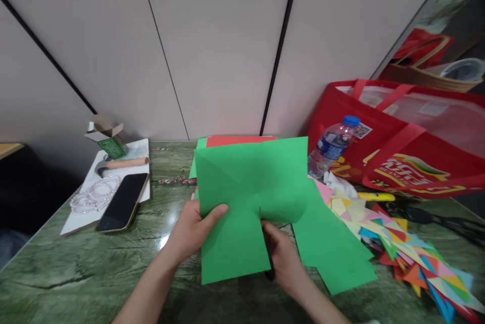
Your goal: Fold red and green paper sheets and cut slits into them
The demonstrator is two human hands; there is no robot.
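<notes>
A large sheet of green paper (231, 182) is held up over the table, with a slit running from its bottom edge to near its middle. My left hand (200, 228) grips the sheet's left edge, thumb on the front and fingers behind. At the slit, my right hand (282, 253) is closed around black-handled scissors (270, 272), mostly hidden by the hand and paper. A thin bit of blade shows at the slit's top. The flap right of the slit bends away. Behind my right hand lies another green paper piece (333, 248) with a stepped edge.
Red paper (238, 140) lies behind the sheet. At right are a water bottle (333, 144), a red bag (394, 147), a yellow tube (375, 196) and colourful folded paper pieces (420, 258). At left, a phone (123, 202), hammer (121, 163), beads (96, 193) and small box (108, 139) rest around a white board.
</notes>
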